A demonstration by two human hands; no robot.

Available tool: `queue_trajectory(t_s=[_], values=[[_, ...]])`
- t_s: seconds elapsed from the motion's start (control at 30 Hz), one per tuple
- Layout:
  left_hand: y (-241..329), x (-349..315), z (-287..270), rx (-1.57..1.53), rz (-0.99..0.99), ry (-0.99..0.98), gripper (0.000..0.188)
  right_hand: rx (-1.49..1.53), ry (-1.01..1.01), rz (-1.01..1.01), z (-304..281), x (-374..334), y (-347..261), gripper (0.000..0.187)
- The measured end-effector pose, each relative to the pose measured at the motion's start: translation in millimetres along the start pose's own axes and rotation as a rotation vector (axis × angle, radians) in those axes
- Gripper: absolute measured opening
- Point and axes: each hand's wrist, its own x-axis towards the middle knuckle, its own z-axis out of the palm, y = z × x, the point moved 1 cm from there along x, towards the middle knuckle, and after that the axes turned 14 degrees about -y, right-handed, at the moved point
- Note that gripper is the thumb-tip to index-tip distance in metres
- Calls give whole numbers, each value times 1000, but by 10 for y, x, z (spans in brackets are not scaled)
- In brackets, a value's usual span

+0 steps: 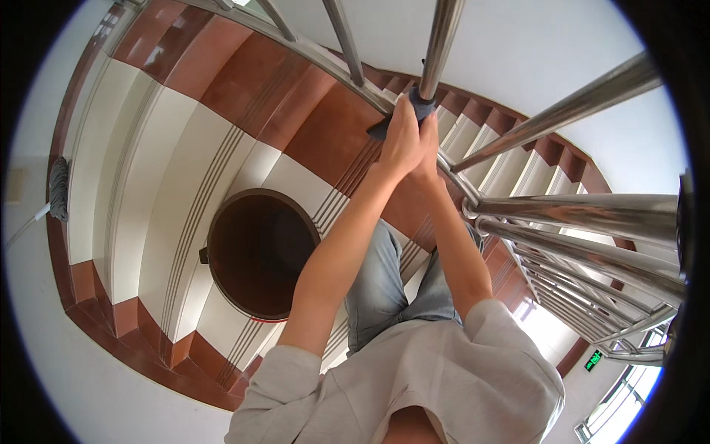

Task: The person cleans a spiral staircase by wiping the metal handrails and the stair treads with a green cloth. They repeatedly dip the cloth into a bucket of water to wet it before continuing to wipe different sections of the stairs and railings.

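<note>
Both of my arms reach forward to an upright steel railing post (444, 37). A dark grey cloth (421, 103) is wrapped around the post, with a loose end hanging at its left. My left hand (401, 140) is closed on the cloth from the left side. Pressed close beside it, my right hand (427, 142) grips the cloth from the right. The fingertips of both hands are partly hidden behind the cloth and the post. To the left of my knees, a large round dark bucket (235, 251) stands on the stairs, its inside in shadow.
White and red-brown stair steps (177, 148) run down the left side. A grey mop head (58, 189) leans by the left wall. Steel handrails (592, 211) cross at the right, above another flight (510, 159). A green lit sign (594, 361) hangs near a window.
</note>
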Motion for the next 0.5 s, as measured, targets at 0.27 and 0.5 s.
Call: queue_trajectory(t_s=[0.27, 0.5], values=[[507, -233, -592, 49, 145, 21, 44, -265, 266, -250, 320, -387, -1024, 27], [557, -44, -1414, 338, 114, 96, 52, -573, 143, -475, 833, 35, -1366, 31]])
